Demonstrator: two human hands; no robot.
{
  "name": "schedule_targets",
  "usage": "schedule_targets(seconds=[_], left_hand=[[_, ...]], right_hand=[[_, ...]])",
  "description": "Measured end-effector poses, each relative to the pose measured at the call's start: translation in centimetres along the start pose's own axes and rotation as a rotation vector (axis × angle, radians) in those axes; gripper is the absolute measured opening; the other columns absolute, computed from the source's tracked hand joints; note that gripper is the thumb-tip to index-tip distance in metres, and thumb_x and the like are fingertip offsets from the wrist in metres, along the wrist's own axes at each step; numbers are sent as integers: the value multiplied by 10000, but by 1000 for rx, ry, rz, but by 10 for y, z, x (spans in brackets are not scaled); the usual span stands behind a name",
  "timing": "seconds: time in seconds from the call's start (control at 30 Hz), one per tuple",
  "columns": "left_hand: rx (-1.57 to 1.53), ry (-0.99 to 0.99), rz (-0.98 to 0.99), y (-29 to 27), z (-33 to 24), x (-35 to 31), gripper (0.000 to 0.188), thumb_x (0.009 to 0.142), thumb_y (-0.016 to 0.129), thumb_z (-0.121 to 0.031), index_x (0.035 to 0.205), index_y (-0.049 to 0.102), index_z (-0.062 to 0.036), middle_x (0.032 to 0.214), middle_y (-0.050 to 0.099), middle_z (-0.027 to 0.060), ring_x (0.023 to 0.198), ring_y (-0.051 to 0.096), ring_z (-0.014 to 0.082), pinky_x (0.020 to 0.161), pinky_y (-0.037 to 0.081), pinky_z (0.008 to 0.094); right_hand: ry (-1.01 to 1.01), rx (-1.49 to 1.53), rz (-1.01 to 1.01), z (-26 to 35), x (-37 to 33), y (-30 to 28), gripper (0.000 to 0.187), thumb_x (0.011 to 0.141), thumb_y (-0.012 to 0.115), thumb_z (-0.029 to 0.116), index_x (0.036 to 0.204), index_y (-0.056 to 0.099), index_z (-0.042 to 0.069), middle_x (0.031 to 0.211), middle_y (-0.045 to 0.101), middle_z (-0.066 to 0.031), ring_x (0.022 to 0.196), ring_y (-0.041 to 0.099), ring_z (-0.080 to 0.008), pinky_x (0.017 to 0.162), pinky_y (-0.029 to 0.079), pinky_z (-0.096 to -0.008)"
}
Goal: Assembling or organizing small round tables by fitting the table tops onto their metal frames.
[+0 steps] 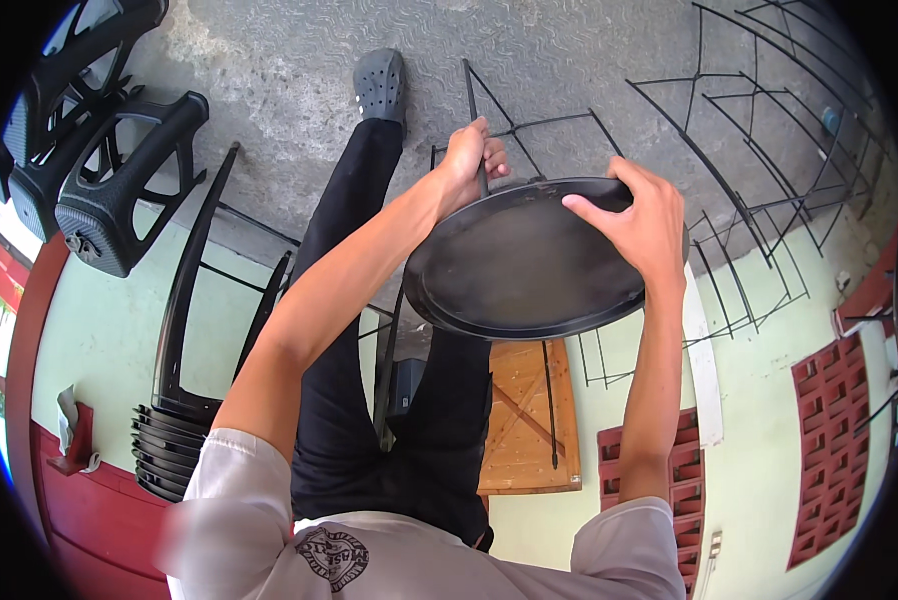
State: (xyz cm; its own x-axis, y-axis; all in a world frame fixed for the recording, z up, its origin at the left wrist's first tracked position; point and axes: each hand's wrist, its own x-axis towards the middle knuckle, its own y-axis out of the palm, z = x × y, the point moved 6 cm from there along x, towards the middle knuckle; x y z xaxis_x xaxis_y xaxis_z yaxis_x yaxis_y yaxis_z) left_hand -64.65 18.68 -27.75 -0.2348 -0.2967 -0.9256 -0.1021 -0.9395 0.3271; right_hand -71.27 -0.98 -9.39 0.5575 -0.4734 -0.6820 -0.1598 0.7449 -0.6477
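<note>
My right hand (647, 215) grips the far right rim of a round black tray-like top (529, 265), its thumb lying over the upper face and its fingers hidden behind the edge. The top is tilted in front of me, with a dull, smeared sheen in its middle and a raised lip around it. At its far left edge my left hand (472, 160) is closed around a thin black metal rod (472, 90). Other rods (554, 120) show beyond the top. Whether they are fixed to it cannot be told, since the top hides its underside.
Black wire frames (759, 110) stand on the grey concrete floor (279, 70) at the far right. Black plastic stools (119, 190) are at the left, near stacked black chairs (174, 440). A wooden panel (529, 420) and red lattice blocks (829, 450) are along the pale green wall.
</note>
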Motion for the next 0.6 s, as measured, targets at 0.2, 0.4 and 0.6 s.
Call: schedule_targets(seconds=[0.2, 0.4, 0.6], left_hand=[[-53, 24, -83, 15, 2, -6, 291, 1075, 363, -207, 797, 349, -123, 558, 268, -14, 446, 257, 120, 512, 350, 315], [-40, 13, -165, 16, -1, -4, 311, 1081, 347, -204, 782, 350, -118, 557, 255, -8, 443, 233, 123, 506, 338, 321], [-54, 3, -184, 16, 1, -2, 306, 1073, 356, -193, 775, 356, -121, 547, 243, -13, 440, 213, 126, 514, 331, 316]], right_hand=[[-426, -117, -120, -1, 2, 17, 491, 716, 826, 459, 783, 532, 72, 675, 567, -57, 621, 609, -291, 536, 448, -393], [-508, -48, -229, 4, 1, 19, 530, 648, 859, 453, 747, 512, 65, 625, 516, -68, 548, 550, -303, 493, 408, -374], [-486, -29, -236, -6, -3, 23, 528, 620, 889, 441, 749, 532, 73, 615, 530, -61, 537, 553, -295, 491, 416, -370]])
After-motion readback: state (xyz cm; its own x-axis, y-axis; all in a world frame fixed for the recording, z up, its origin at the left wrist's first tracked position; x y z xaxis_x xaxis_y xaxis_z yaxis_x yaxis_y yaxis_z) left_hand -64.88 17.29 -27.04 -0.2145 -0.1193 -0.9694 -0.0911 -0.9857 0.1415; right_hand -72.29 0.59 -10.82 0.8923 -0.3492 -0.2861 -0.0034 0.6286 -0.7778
